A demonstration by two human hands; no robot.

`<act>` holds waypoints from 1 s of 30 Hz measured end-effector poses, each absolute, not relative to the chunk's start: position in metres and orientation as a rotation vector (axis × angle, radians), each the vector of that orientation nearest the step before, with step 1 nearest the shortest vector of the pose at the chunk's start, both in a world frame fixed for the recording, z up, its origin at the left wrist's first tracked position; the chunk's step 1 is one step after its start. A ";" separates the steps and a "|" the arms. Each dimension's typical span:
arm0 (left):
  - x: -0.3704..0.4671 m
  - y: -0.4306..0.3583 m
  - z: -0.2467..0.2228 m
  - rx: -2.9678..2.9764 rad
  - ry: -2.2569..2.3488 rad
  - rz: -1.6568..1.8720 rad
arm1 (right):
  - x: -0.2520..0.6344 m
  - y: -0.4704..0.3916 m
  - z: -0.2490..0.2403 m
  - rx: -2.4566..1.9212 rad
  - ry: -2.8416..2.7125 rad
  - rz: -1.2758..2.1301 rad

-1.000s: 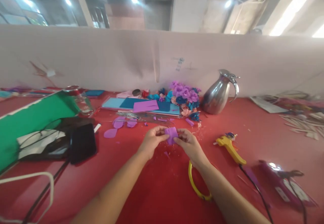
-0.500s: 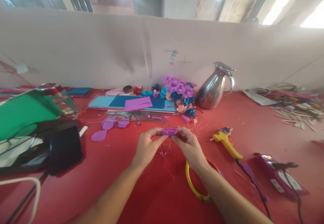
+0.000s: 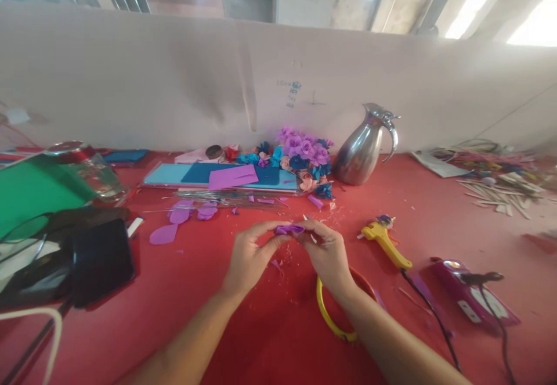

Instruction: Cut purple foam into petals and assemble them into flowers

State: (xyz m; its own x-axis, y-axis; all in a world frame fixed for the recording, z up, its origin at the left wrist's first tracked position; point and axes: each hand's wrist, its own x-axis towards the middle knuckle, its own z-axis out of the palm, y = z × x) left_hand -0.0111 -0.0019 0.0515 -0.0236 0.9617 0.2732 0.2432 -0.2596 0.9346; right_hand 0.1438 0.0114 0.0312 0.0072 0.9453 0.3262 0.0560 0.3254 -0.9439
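Between both hands is a small folded piece of purple paper (image 3: 289, 230), held above the red table (image 3: 261, 338). My left hand (image 3: 249, 254) pinches its left end with thumb and fingers. The right end is pinched by my right hand (image 3: 327, 254). Under my right wrist lies a yellow ring (image 3: 324, 309), partly hidden by the forearm. Small purple scraps lie on the table just below the hands. Purple petal shapes (image 3: 180, 212) rest to the left of them, beside a bundle of thin wires (image 3: 217, 198).
Paper flowers (image 3: 304, 148) and a metal jug (image 3: 363, 144) stand by the wall. Coloured sheets (image 3: 235, 176) lie left of them. A yellow glue gun (image 3: 385, 243) and a purple power strip (image 3: 472, 298) are at right. A black phone-like object (image 3: 102, 263) and a glass jar (image 3: 98, 170) are at left.
The purple paper has tilted between the fingers, so it looks thinner and its folded edge shows. Both hands still grip it. The whole view has shifted slightly.
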 end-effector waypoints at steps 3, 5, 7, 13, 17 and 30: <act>-0.011 -0.001 0.052 1.472 1.298 1.300 | 0.141 0.011 0.030 -1.048 -1.390 0.949; -0.010 0.000 0.052 1.376 1.238 1.280 | 0.138 0.012 0.030 -1.046 -1.405 0.963; -0.009 0.002 0.050 1.236 1.150 1.261 | 0.137 0.013 0.032 -1.061 -1.421 0.963; -0.012 0.012 0.046 0.457 1.103 1.263 | 0.179 -0.011 0.044 -1.549 -1.970 0.635; -0.020 0.017 0.051 0.067 0.979 1.229 | 0.220 -0.048 0.036 -1.888 -2.078 0.455; -0.031 0.020 0.052 -0.093 0.896 1.255 | 0.224 -0.052 0.023 -1.801 -1.519 1.024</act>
